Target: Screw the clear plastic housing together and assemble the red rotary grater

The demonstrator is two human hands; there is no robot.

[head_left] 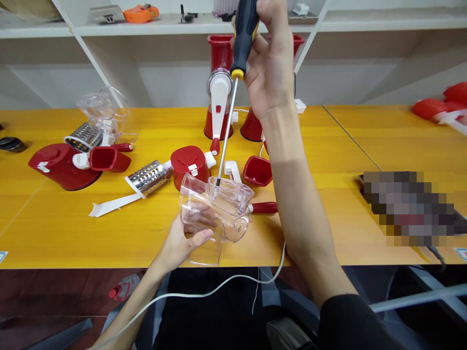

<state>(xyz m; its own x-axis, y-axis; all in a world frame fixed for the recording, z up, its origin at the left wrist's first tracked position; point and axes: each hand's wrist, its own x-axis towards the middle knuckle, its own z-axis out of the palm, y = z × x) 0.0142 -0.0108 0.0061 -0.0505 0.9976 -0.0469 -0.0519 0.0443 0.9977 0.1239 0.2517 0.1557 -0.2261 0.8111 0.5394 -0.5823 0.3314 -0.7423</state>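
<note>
My left hand (186, 243) is closed around a clear plastic grater housing (229, 221), held tilted just over the table's front part. In my raised right hand (268, 63) is a screwdriver (243, 39) with a black and yellow handle. Its long shaft slants down, and the dark tip reaches the upper opening of the clear housing. Whether the tip touches a screw inside is too small to tell. Behind the housing lie a red base (189, 163), a metal grater drum (151, 177), a white crank piece (232, 170) and a red hopper (258, 170).
Two assembled red graters stand at the back, the left one (221, 87) with a white crank. Left lies another set of parts, including a red base (60, 165) and a drum (85, 136). A white cable (219, 291) crosses before me. A shelf (204, 30) runs above.
</note>
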